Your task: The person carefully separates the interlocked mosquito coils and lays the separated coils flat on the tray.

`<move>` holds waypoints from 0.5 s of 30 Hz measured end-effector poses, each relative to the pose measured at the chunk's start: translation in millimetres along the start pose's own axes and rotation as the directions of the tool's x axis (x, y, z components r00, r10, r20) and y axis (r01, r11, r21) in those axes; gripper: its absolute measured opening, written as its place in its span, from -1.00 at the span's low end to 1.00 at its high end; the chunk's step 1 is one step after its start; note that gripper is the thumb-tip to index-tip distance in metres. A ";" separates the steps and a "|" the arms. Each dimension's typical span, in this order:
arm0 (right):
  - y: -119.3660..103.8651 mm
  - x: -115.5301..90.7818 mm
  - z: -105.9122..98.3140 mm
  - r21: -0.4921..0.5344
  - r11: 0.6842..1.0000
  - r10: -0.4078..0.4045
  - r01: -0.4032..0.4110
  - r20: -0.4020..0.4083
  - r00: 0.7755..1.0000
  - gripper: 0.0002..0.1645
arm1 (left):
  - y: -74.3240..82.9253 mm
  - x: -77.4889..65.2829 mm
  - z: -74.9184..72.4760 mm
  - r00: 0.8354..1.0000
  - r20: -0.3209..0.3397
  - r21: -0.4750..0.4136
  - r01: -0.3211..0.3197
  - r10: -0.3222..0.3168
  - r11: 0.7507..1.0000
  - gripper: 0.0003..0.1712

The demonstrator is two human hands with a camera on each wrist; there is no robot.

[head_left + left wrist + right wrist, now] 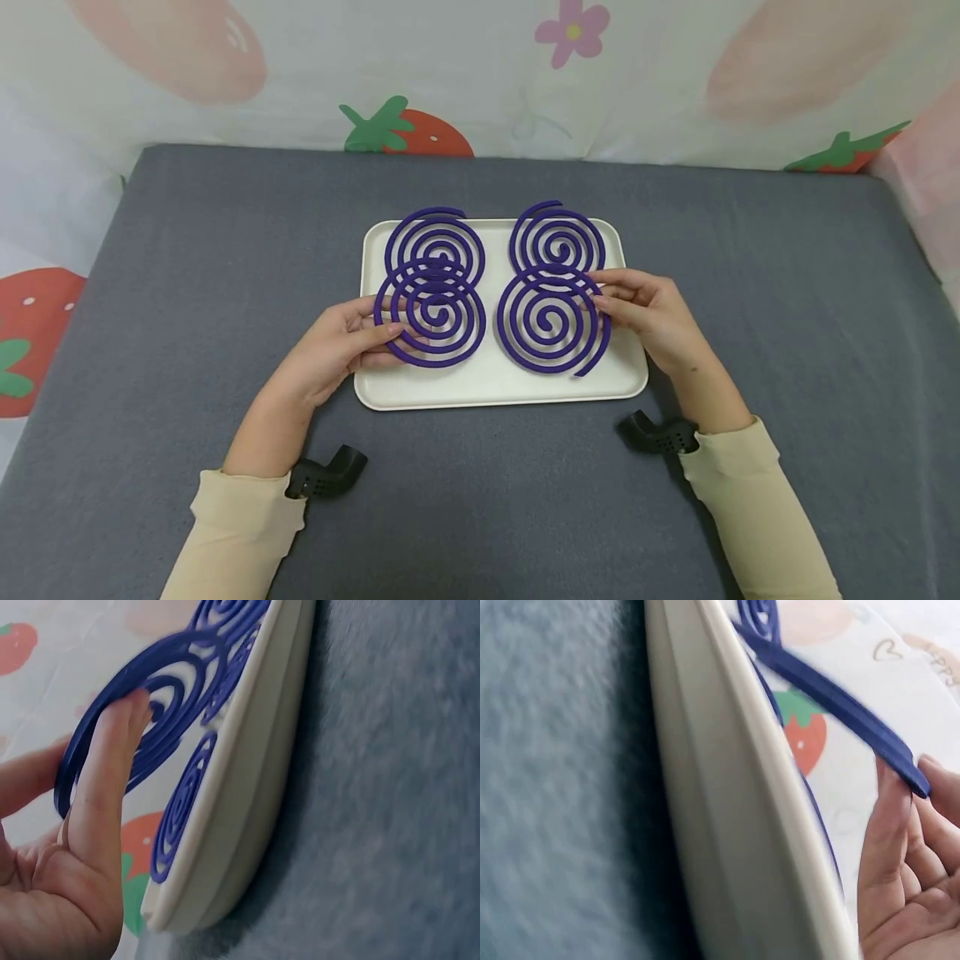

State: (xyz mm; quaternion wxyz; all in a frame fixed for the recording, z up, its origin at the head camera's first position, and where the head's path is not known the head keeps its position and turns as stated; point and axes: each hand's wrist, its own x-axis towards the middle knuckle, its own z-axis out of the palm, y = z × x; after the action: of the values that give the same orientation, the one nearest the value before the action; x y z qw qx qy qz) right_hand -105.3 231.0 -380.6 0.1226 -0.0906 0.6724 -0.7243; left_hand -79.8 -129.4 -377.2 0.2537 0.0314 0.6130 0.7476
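Note:
Two purple-blue spirals, apparently mosquito coils, are held above the near half of a white tray [495, 393]. My left hand [337, 337] pinches the front left coil [430, 363] at its outer side, thumb on top and fingers beneath. On the other side, my right hand [652, 317] pinches the front right coil [550, 370] by its outer edge. Both held coils are raised and tilted, as the left wrist view and right wrist view show. Behind them, a back left coil [482, 258] and a back right coil [602, 248] lie in the tray, partly covered.
A grey cloth [480, 492] covers the table under the tray. Behind the table's far edge hangs a white curtain [480, 50] printed with strawberries and a flower. A black wrist camera [330, 473] sits at the left cuff, another wrist camera [652, 433] at the right.

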 end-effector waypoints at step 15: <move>-3.4 0.6 -5.4 -0.223 0.974 0.066 -0.049 0.068 0.996 -0.77 | 5.2 -4.8 -12.1 0.993 0.000 0.230 0.112 -0.115 0.967 -0.43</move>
State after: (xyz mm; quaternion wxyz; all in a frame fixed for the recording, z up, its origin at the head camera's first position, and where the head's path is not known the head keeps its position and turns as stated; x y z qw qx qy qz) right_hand -107.7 236.3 -377.7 0.1578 -0.1111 0.7462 -0.6372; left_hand -81.8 -143.0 -374.1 0.2949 0.0301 0.6945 0.6556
